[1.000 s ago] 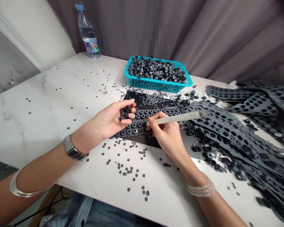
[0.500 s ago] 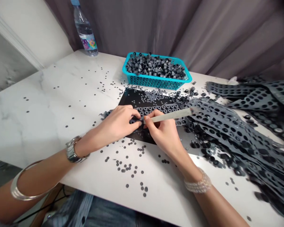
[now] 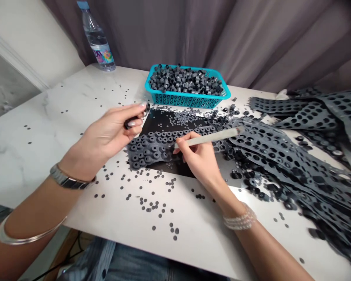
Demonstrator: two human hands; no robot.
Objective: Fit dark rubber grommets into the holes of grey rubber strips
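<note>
My left hand point(image 3: 105, 132) is raised over the left end of a dark rubber strip, closed around small black rubber bushings point(image 3: 148, 107). One bushing shows at the fingertips and another dark piece inside the curled fingers. The strip point(image 3: 142, 152) carries rows of round pieces with holes in them. My right hand point(image 3: 201, 158) is closed on a slim pale stick-like tool point(image 3: 213, 137), dark at its far end. Its near tip points down at the strip, and I cannot tell whether it touches. Beneath the strip lies a black mat point(image 3: 156, 121).
A turquoise basket point(image 3: 187, 100) heaped with bushings stands at the back. Punched rubber strips point(image 3: 283, 156) and loose bushings pile up on the right. Small dark discs point(image 3: 150, 205) are scattered over the white table point(image 3: 128, 242). A water bottle point(image 3: 101, 50) stands back left.
My left hand has lifted off the strip and moved left and up with bushings in its fingers, uncovering the strip's left end. My right hand still holds the tool at the strip.
</note>
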